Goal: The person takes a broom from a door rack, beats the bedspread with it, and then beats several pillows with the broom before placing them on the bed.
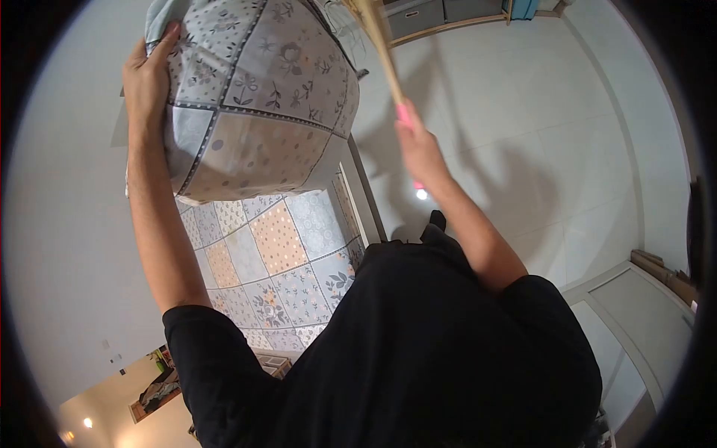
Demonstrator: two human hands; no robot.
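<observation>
My left hand [147,75] grips the upper left side of a plump pillow [280,86], its thumb pressed on the fabric. The pillow's cover has a grey, white and beige patchwork print with flowers and dots. It stands tilted up above the bed. In my right hand [423,153], fingers wrapped round a pink grip, is a long wooden stick [387,63]. The shaft points up and away, to the right of the pillow, and its far part is blurred and leaves the top of the view.
A patchwork sheet [278,239] in a matching print covers the bed at my left. Pale floor tiles [523,123] lie to the right. Grey storage drawers [418,19] stand at the far end, and a light cabinet [650,313] is at the lower right.
</observation>
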